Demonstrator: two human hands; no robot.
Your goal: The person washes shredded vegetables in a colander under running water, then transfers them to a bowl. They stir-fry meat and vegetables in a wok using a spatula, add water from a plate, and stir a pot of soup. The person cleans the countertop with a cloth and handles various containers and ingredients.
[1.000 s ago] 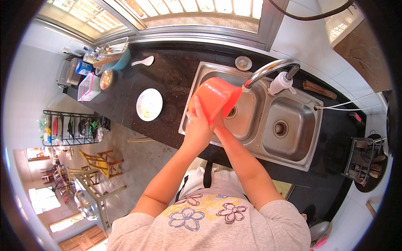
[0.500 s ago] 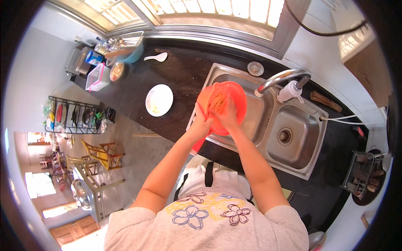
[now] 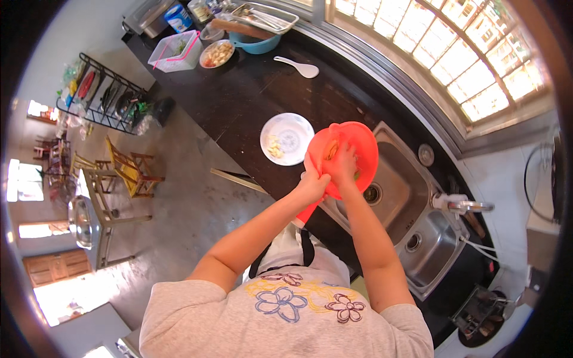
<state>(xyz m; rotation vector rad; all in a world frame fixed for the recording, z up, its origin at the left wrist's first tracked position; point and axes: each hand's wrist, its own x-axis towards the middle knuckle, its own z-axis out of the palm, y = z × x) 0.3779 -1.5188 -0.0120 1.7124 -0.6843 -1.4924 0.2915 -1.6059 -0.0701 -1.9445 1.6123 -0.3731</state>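
Red bowl (image 3: pixel 365 145), left hand (image 3: pixel 312 186) gripping, right hand (image 3: pixel 342 166) inside (plate (image 3: pixel 293 136) nearby)

Glossy plastic, satiny metal
The red bowl (image 3: pixel 366 138) looks smooth plastic; the plate (image 3: pixel 292 137), glazed ceramic; the sink (image 3: pixel 410 191), metal; the shirt (image 3: pixel 221 322), matt cloth.

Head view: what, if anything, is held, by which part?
The left hand holds the red bowl by its near-left rim; the right hand is inside, its grip unclear.
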